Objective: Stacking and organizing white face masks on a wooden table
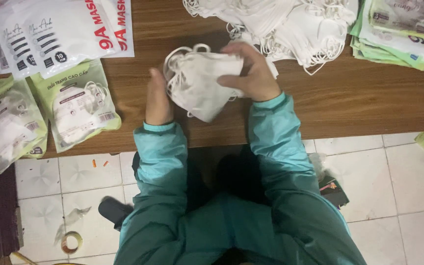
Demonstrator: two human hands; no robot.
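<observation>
You've got a stack of white face masks (199, 86) held above the wooden worktop (349, 98), near its front edge. Your left hand (157, 98) stands edge-on against the stack's left side, fingers mostly hidden behind it, so the grip there reads as a brace, not a clear clamp. Your right hand (251, 71) is closed over the top right corner, fingers curled down onto the fabric.

Risks: the masks are soft, thin and slippery layers, so the stack could fan out or shed the bottom ones if the right hand loosens. Elastic ear loops (192, 49) stick out at the top left and could snag on fingers or tangle with the loose mask pile (290, 24) just behind.

Textures: matte non-woven cloth, folded to a blunt point at the bottom. Glossy green-and-clear filled packets (77, 105) lie left, white printed bags (55, 29) above them, flat empty green packets (398, 29) far right. Tiled floor (408, 186) below, tape roll (72, 242) on it.
</observation>
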